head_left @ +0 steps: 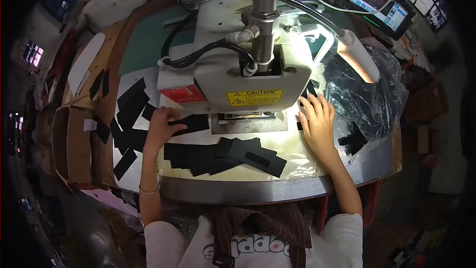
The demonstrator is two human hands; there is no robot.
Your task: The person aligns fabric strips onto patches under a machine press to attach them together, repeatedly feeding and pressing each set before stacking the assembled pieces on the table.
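Observation:
A sewing machine with a yellow caution label [254, 97] stands in front of me, its metal plate [248, 125] lit from the right. My left hand [162, 128] is closed, thumb and fingers at the left end of a black fabric strip [197, 122] that lies flat and reaches toward the plate. To the right of the machine head, my right hand [318, 123] rests with its fingers stretched and a little apart, near a small black piece [299, 122]. Closer to me, several overlapping black strips [218, 155] lie on the table; one bears a smaller black patch [258, 159].
More black pieces [131, 106] lie scattered at the left, by a cardboard box [79, 144]. A clear plastic bag [369, 89] sits at the right, under a lamp [358, 58]. A lit control screen [379, 5] stands at the back right. The table's metal edge [248, 192] faces me.

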